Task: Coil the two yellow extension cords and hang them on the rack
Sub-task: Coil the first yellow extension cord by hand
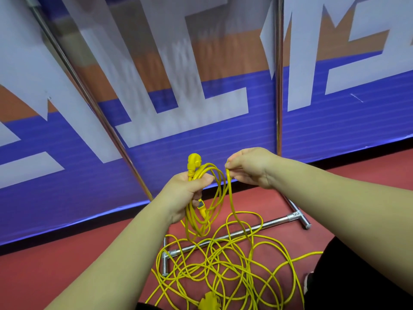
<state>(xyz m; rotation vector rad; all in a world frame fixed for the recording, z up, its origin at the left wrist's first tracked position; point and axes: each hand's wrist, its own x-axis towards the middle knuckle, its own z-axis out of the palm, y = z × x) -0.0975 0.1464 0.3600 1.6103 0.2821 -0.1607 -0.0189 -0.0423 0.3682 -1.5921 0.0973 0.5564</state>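
Note:
My left hand (186,193) grips a small coil of yellow extension cord (201,211), whose yellow plug (194,163) sticks up above my fist. A little to the right, my right hand (248,167) pinches a strand of the same cord (229,186), which runs down to the floor. A loose tangle of yellow cord (225,267) lies on the red floor below my hands, with a yellow socket block (209,302) at the bottom edge. The metal rack's two upright poles (278,86) rise in front of me and its base bar (223,238) lies under the tangle.
A blue, white and orange banner wall (201,121) stands right behind the rack. The rack's foot pieces (299,217) lie on the red floor. A dark trouser leg and a shoe (309,283) show at the lower right.

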